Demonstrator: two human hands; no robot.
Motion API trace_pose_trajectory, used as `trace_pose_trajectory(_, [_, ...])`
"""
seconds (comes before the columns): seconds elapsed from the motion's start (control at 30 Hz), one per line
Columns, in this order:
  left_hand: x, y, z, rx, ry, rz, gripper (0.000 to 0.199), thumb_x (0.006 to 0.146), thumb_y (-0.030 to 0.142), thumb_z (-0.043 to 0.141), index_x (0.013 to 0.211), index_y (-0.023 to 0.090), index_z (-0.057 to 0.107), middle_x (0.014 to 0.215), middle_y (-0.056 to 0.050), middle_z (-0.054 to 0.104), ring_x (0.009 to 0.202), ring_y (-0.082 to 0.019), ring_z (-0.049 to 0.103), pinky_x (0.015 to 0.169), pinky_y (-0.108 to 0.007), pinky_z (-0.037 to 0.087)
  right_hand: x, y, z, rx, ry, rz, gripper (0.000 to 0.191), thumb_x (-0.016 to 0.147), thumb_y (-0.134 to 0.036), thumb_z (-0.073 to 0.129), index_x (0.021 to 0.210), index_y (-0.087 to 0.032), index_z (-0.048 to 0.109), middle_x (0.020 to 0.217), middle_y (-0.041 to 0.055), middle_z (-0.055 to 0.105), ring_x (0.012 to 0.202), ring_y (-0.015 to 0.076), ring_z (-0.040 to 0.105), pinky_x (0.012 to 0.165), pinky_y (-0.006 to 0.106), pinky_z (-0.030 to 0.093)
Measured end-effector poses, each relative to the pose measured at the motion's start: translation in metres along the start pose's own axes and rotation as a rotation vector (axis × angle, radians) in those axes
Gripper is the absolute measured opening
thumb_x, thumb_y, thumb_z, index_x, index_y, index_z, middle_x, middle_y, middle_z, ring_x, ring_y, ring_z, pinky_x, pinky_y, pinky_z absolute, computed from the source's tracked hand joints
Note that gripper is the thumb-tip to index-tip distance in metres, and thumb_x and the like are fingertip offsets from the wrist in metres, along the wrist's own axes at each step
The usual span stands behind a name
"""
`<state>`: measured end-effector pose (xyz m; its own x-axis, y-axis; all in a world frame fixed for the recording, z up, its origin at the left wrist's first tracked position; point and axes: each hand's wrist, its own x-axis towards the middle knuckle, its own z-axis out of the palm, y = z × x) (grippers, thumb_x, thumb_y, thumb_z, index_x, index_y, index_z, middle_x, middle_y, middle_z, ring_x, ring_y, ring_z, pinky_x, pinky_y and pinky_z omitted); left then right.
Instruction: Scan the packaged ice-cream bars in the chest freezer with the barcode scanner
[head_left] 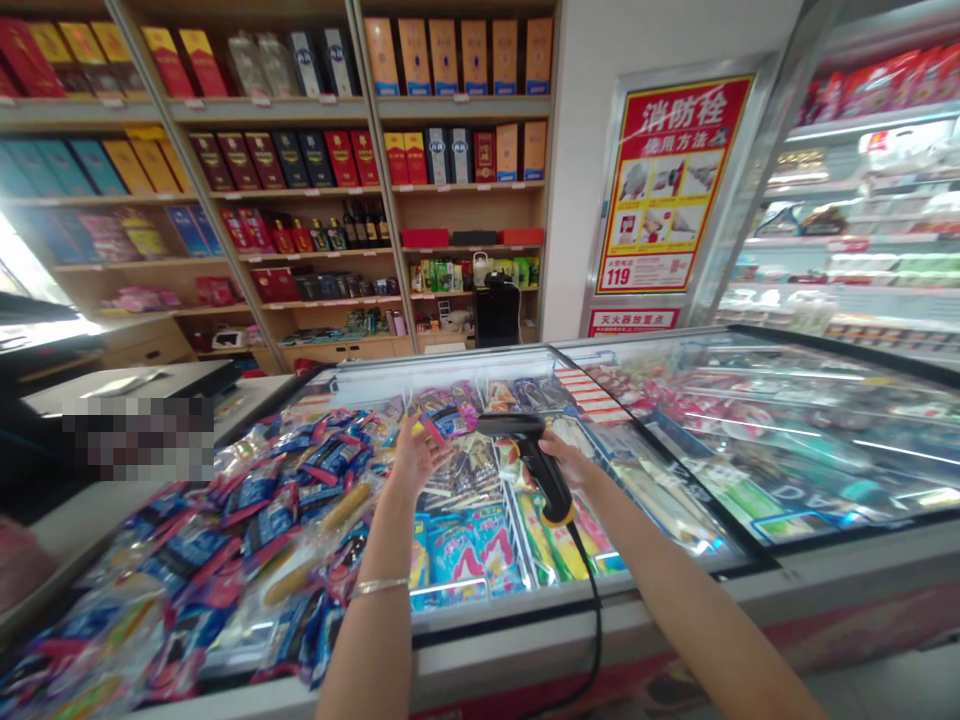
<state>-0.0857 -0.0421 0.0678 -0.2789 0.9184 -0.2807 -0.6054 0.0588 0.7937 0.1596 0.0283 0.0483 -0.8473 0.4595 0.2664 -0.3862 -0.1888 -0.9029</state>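
Your right hand [571, 464] wraps the handle of the corded barcode scanner [541, 470], its nose turned toward your left hand [417, 456], which is open, fingers spread, above the snack packets [262, 520] heaped at the left end of the chest freezer [660, 600]

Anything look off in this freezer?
Yes: the snack packets beside the left hand, at the left end of the chest freezer. They lie in a loose, jumbled heap reaching the front rim, while the blue packets in the next section sit far more orderly.
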Motion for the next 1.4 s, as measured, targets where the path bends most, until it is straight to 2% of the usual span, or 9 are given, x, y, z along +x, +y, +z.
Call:
trace_pose_trajectory(0.17, [-0.001, 0.001, -0.001, -0.019, -0.001, 0.01, 0.036, 0.08, 0.048, 0.04, 0.065, 0.018, 0.053, 0.053, -0.003, 0.06, 0.054, -0.016, 0.06, 0.077, -0.037, 0.053, 0.0, -0.003, 0.003, 0.006, 0.008, 0.001, 0.05, 0.067, -0.049, 0.07, 0.1, -0.012, 0.059, 0.081, 0.0097, 0.069, 0.052, 0.0142, 0.063, 0.044, 0.023, 0.049])
trace_pose_trajectory(0.4, [0.003, 0.0, -0.003, -0.027, -0.013, 0.013, 0.035, 0.077, 0.05, 0.043, 0.067, 0.018, 0.053, 0.055, -0.002, 0.061, 0.057, -0.017, 0.061, 0.077, -0.039, 0.053, -0.001, -0.002, 0.002, 0.019, 0.008, -0.015, 0.049, 0.067, -0.046, 0.07, 0.101, -0.013, 0.059, 0.083, 0.01, 0.07, 0.053, 0.0151, 0.064, 0.045, 0.024, 0.05])
trace_pose_trajectory(0.57, [0.004, -0.003, 0.0, -0.005, -0.004, -0.004, 0.035, 0.077, 0.052, 0.043, 0.071, 0.019, 0.054, 0.055, -0.001, 0.058, 0.057, -0.016, 0.06, 0.075, -0.037, 0.052, 0.0, -0.003, 0.001, 0.038, 0.123, 0.053, 0.041, 0.069, -0.038, 0.059, 0.101, -0.012, 0.06, 0.083, 0.0115, 0.071, 0.052, 0.0165, 0.063, 0.045, 0.026, 0.05])
trace_pose_trajectory(0.73, [0.001, -0.011, 0.012, 0.123, -0.01, 0.059, 0.038, 0.078, 0.055, 0.044, 0.079, 0.019, 0.057, 0.061, -0.001, 0.058, 0.057, -0.015, 0.059, 0.071, -0.032, 0.051, 0.0, -0.013, 0.027, 0.101, 0.336, 0.17, 0.038, 0.066, -0.028, 0.047, 0.095, -0.01, 0.064, 0.072, 0.0116, 0.071, 0.05, 0.0174, 0.062, 0.046, 0.026, 0.05])
trace_pose_trajectory(0.9, [-0.016, -0.001, 0.018, 0.396, 0.143, 0.292, 0.037, 0.08, 0.048, 0.047, 0.094, 0.017, 0.061, 0.073, -0.004, 0.062, 0.056, -0.015, 0.059, 0.066, -0.03, 0.049, -0.002, -0.003, 0.063, 0.178, 0.522, 0.126, 0.032, 0.062, -0.022, 0.049, 0.088, -0.013, 0.066, 0.066, 0.0083, 0.07, 0.046, 0.0168, 0.059, 0.041, 0.025, 0.046])
trace_pose_trajectory(1.0, [-0.042, 0.016, 0.003, 0.626, 0.199, 0.496, 0.039, 0.081, 0.047, 0.046, 0.102, 0.018, 0.063, 0.079, -0.004, 0.065, 0.063, -0.016, 0.061, 0.068, -0.029, 0.048, 0.003, 0.012, 0.084, 0.294, 0.544, 0.04, 0.027, 0.061, -0.02, 0.05, 0.083, -0.016, 0.065, 0.071, 0.0063, 0.07, 0.046, 0.0141, 0.056, 0.039, 0.024, 0.046])
trace_pose_trajectory(1.1, [-0.075, 0.036, -0.026, 0.872, 0.346, 0.685, 0.041, 0.083, 0.05, 0.046, 0.109, 0.024, 0.063, 0.081, -0.003, 0.067, 0.075, -0.018, 0.062, 0.072, -0.028, 0.045, 0.015, 0.023, 0.106, 0.383, 0.504, -0.002, 0.023, 0.063, -0.02, 0.053, 0.082, -0.016, 0.064, 0.073, 0.0044, 0.068, 0.046, 0.0115, 0.054, 0.039, 0.022, 0.046])
trace_pose_trajectory(1.23, [-0.107, 0.063, -0.069, 1.15, 0.614, 0.733, 0.045, 0.084, 0.053, 0.043, 0.118, 0.027, 0.058, 0.086, -0.005, 0.068, 0.082, -0.02, 0.062, 0.074, -0.03, 0.044, 0.034, 0.03, 0.131, 0.403, 0.479, 0.034, 0.014, 0.068, -0.021, 0.059, 0.081, -0.016, 0.063, 0.067, 0.0002, 0.062, 0.042, 0.0075, 0.049, 0.036, 0.017, 0.042])
trace_pose_trajectory(1.4, [-0.108, 0.085, -0.107, 1.443, 0.924, 0.8, 0.051, 0.084, 0.052, 0.044, 0.122, 0.021, 0.055, 0.106, -0.013, 0.065, 0.101, -0.028, 0.058, 0.085, -0.038, 0.043, 0.06, 0.034, 0.137, 0.299, 0.463, 0.095, 0.013, 0.072, -0.023, 0.063, 0.082, -0.016, 0.063, 0.067, -0.0001, 0.062, 0.043, 0.0072, 0.051, 0.034, 0.017, 0.043])
